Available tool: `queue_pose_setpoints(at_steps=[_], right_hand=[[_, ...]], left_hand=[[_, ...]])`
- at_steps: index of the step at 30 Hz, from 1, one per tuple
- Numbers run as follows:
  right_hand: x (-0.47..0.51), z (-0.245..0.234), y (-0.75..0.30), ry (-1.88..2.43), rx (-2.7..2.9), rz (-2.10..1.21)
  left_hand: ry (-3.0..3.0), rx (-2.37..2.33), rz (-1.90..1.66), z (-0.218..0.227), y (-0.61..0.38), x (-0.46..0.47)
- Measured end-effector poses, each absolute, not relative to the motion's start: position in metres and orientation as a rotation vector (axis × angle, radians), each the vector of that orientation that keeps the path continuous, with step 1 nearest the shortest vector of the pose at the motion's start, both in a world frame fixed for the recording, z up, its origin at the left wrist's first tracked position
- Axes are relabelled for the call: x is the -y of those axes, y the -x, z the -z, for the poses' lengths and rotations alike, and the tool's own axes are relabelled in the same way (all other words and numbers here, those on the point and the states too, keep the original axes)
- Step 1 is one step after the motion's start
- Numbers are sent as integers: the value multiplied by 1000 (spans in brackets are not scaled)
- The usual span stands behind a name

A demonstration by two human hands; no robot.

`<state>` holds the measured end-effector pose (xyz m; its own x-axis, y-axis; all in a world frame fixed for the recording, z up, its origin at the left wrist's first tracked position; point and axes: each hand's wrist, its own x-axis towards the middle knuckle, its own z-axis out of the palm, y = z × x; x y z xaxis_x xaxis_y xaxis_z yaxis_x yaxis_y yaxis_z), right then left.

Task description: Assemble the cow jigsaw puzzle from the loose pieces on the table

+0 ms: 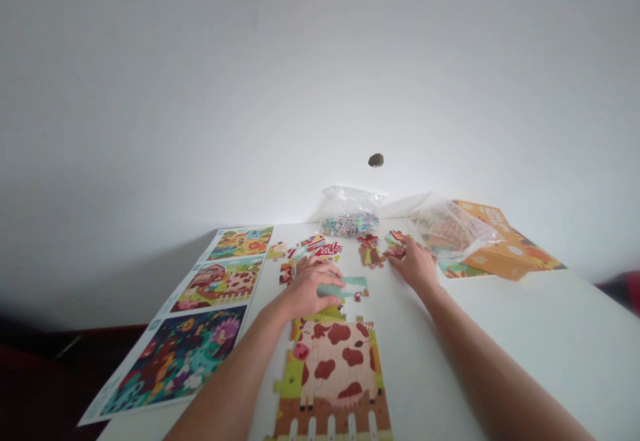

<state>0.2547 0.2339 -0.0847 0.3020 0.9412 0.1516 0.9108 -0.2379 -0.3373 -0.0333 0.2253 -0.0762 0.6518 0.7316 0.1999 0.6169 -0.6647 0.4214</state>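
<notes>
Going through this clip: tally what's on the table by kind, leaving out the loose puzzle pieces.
Plastic bags: 2
Orange boxes: 1
Picture panels: 3
Part-built puzzles: 1
Total: 7

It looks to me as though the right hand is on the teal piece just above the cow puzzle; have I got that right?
No: the head view shows the left hand on the teal piece just above the cow puzzle.
</notes>
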Motion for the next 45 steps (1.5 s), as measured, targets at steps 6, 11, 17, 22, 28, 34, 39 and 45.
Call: queue_pose_setpoints(at_steps=[6, 11, 17, 22, 28, 34, 39, 45], right_hand=[[-236, 88, -254, 2123, 1638, -195], [-238, 93, -255, 2038, 1595, -191], [-234, 95, -245, 1906, 1849, -234], [-228, 91, -235, 1820, 1961, -216], [-231, 92, -238, 1865, 1895, -243], [-230, 94, -235, 1674, 2071, -180], [-229, 95, -235, 1724, 2015, -194], [-229, 94, -235, 1705, 2012, -179]], left_hand=[[-2553, -1080, -525, 76, 33, -225], [-2547, -1074, -518, 75, 33, -225], [-2540, -1087, -517, 73, 32, -223], [-2572, -1105, -561, 77, 37, -227], [-2489, -1576, -691, 92, 42, -237], [-2377, -1741, -727, 100, 43, -242], [-2319, -1788, -753, 102, 45, -245], [-2273, -1821, -766, 103, 47, -248]])
